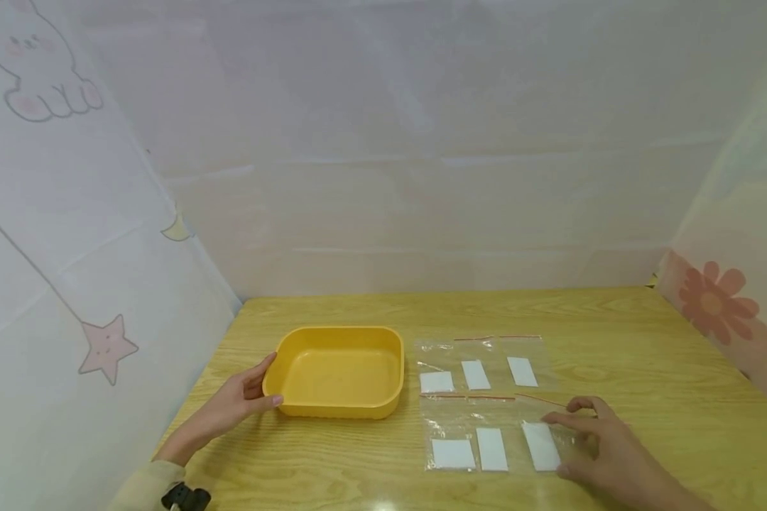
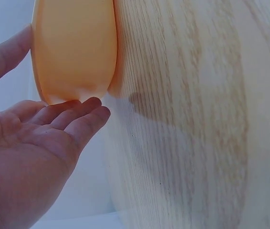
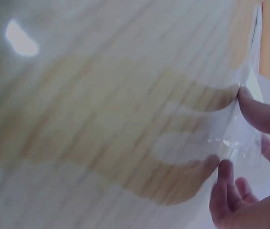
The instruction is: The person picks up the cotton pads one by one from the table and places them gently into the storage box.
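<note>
A yellow plastic basin (image 1: 334, 410) stands on the table, its inside bare. At its left end my left hand (image 1: 233, 401) holds it, thumb by the front rim and fingers further back; the left wrist view has the fingers touching the basin wall (image 2: 75, 52). Several clear zip bags (image 1: 447, 419) with red seal lines lie in two rows to its right, each showing a white rectangle. Over the front right bag (image 1: 540, 447) is my right hand (image 1: 613, 451), thumb and forefinger spread apart at the white rectangle. In the right wrist view the fingertips touch down around clear film (image 3: 237, 138).
The wood-grain table (image 1: 613, 341) reaches back to a pale cloth wall (image 1: 422, 213). Similar cloth stands at left, with a printed star (image 1: 109, 348), and at right, with a printed flower (image 1: 716, 301). A black watch (image 1: 185, 497) is on the left wrist.
</note>
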A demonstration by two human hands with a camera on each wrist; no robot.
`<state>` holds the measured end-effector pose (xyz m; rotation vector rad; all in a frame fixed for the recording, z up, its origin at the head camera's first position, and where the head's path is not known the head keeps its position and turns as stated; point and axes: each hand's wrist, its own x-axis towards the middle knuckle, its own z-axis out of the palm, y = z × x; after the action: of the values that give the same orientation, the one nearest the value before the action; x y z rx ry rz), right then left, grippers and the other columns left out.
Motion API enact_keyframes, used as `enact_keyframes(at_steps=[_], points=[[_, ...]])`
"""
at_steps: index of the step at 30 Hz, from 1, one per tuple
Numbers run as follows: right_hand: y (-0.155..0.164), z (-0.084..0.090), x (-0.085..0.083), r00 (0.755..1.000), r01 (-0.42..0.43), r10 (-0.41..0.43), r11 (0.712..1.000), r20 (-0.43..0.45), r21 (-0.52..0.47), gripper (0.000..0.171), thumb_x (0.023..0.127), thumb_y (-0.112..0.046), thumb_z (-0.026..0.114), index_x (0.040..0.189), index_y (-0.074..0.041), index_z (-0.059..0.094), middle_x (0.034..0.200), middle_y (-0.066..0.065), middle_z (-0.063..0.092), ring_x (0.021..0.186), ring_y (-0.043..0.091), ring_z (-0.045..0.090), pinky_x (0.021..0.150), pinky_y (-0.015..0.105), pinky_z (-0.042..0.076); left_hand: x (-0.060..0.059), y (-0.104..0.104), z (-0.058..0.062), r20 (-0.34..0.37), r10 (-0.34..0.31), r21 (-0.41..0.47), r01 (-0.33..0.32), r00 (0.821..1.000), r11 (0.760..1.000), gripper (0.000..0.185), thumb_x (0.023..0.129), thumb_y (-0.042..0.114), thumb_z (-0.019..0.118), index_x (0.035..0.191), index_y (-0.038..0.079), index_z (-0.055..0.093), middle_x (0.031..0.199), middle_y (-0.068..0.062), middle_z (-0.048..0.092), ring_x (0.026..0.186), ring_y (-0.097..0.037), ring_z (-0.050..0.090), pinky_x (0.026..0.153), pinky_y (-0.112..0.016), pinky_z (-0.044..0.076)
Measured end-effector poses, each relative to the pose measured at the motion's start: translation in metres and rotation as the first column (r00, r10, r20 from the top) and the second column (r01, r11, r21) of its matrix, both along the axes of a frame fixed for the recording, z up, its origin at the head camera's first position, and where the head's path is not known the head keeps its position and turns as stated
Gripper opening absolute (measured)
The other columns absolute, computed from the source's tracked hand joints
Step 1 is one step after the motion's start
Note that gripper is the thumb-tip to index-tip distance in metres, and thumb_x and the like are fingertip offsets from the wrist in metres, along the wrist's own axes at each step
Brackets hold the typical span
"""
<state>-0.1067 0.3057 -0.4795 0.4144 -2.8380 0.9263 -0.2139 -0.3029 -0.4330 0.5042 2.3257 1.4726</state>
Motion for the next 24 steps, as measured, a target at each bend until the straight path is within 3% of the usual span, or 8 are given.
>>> enact_keyframes(at_steps=[5,13,15,18,20,24], points=[[-0.0039,0.0039,0.0013,0.999,0.042,-0.040,0.998,0.035,-0.050,0.062,0.068,-0.018,0.101,0.125,-0.014,0.078,0.132,0.019,0.051,0.079,0.002,0.049,0.065,0.024,0.047,-0.0004,-0.0010,-0.0003,0.000,-0.001,-0.002,0.001,1.000,1.000,0.090,0.106,0.015,0.068,0.168,-0.001,0.004,0.170,-0.030,0.007,0.149,-0.049,0.031,0.104,-0.029,0.051],[-0.0063,0.0102,-0.0035,0.972,0.138,-0.130,0.990,0.194,-0.027,0.098,0.068,-0.017,0.100,0.155,-0.007,0.055,0.139,0.038,0.041,0.072,0.011,0.048,0.063,0.024,0.043,-0.0008,-0.0019,0.0014,0.000,-0.015,0.016,0.015,1.000,1.000,0.091,0.106,0.014,0.068,0.167,-0.002,0.003,0.168,-0.032,0.013,0.149,-0.049,0.032,0.103,-0.030,0.052],[-0.0057,0.0098,-0.0043,0.973,0.141,-0.137,0.990,0.184,-0.011,0.096,0.068,-0.019,0.101,0.152,-0.006,0.057,0.130,0.033,0.050,0.073,0.012,0.046,0.062,0.025,0.042,-0.0011,-0.0020,0.0014,0.000,-0.015,0.015,0.015,1.000,1.000,0.091,0.106,0.014,0.068,0.167,-0.002,0.003,0.168,-0.032,0.012,0.149,-0.049,0.032,0.103,-0.030,0.052],[-0.0045,0.0080,-0.0037,0.979,0.117,-0.110,0.993,0.172,-0.030,0.088,0.069,-0.021,0.100,0.147,-0.006,0.062,0.108,0.015,0.059,0.072,0.010,0.043,0.059,0.025,0.040,-0.0012,-0.0019,0.0016,-0.001,-0.017,0.008,0.017,1.000,1.000,0.091,0.106,0.014,0.068,0.167,-0.002,0.003,0.169,-0.031,0.009,0.149,-0.049,0.031,0.104,-0.031,0.052],[-0.0036,0.0057,-0.0031,0.985,0.083,-0.070,0.994,0.157,-0.078,0.082,0.070,-0.021,0.099,0.143,-0.004,0.065,0.093,0.001,0.056,0.069,0.008,0.041,0.056,0.026,0.038,-0.0010,-0.0017,0.0020,-0.001,-0.019,0.002,0.019,1.000,1.000,0.090,0.106,0.015,0.067,0.168,-0.002,0.003,0.170,-0.030,0.006,0.149,-0.050,0.031,0.105,-0.031,0.051],[-0.0020,0.0020,-0.0035,0.991,0.010,0.014,0.984,0.133,-0.181,0.075,0.074,-0.020,0.097,0.141,-0.002,0.067,0.077,-0.009,0.045,0.064,0.004,0.039,0.052,0.025,0.037,-0.0002,-0.0006,0.0023,0.003,-0.015,-0.005,0.015,1.000,1.000,0.090,0.106,0.016,0.068,0.168,-0.001,0.004,0.171,-0.028,0.002,0.150,-0.049,0.030,0.105,-0.030,0.051]])
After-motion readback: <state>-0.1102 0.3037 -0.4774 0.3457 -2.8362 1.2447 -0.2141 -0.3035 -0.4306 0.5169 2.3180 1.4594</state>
